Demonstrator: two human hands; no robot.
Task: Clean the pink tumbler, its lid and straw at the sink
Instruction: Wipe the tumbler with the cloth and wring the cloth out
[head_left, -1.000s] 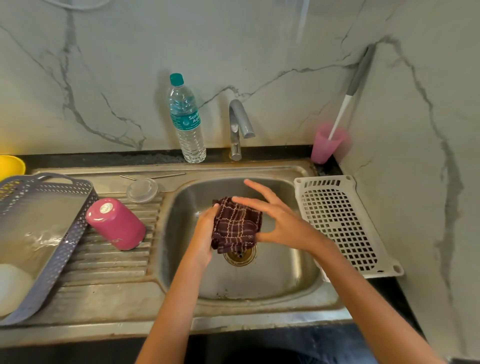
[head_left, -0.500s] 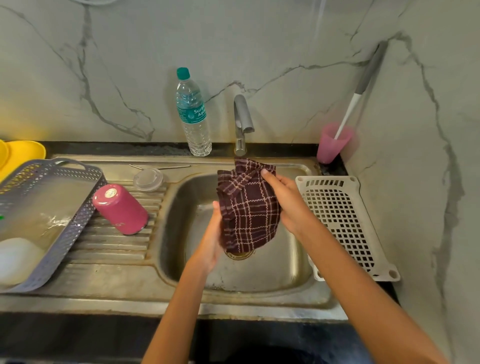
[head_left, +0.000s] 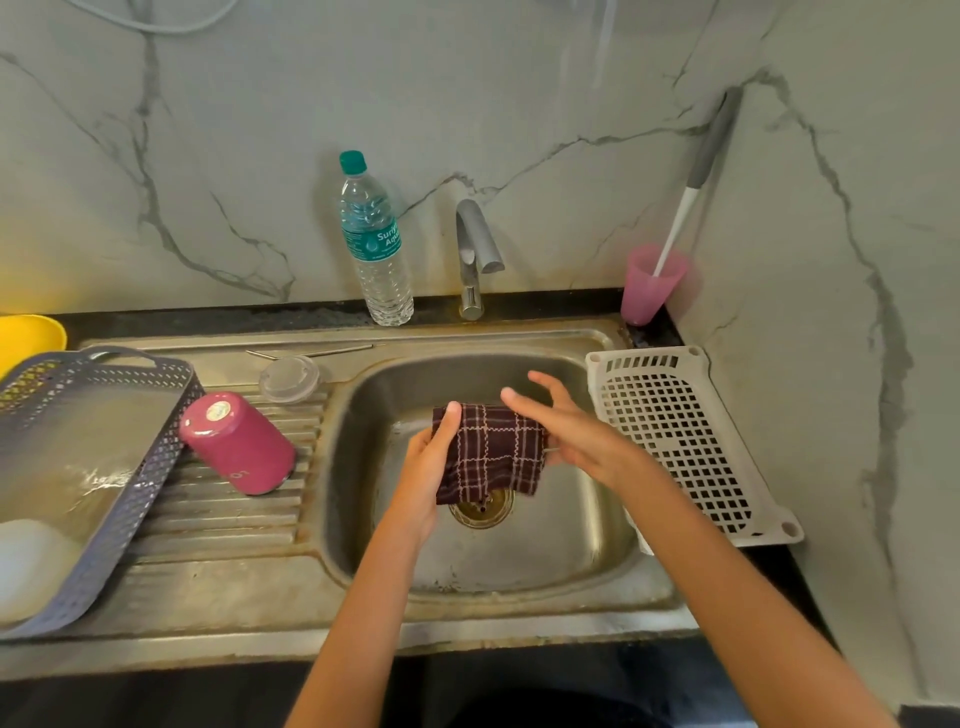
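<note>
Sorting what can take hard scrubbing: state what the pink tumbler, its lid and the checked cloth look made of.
Pink tumbler: painted metal or hard plastic, unclear; smooth, satin highlights. Lid: clear plastic, the drainboard shows through. Checked cloth: woven fabric; it drapes in soft folds.

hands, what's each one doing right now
Left hand: closed, gripping the checked cloth, thumb over its front.
Right hand: open, fingers straight, at the cloth's right edge.

- Left hand (head_left: 426, 467) gripped cloth (head_left: 493, 452) over sink (head_left: 519, 613).
- Right hand (head_left: 576, 436) touched cloth's right edge, fingers straight.
- Tumbler (head_left: 236, 441) stood inverted on drainboard (head_left: 218, 519), lid (head_left: 289, 378) just behind.
</note>
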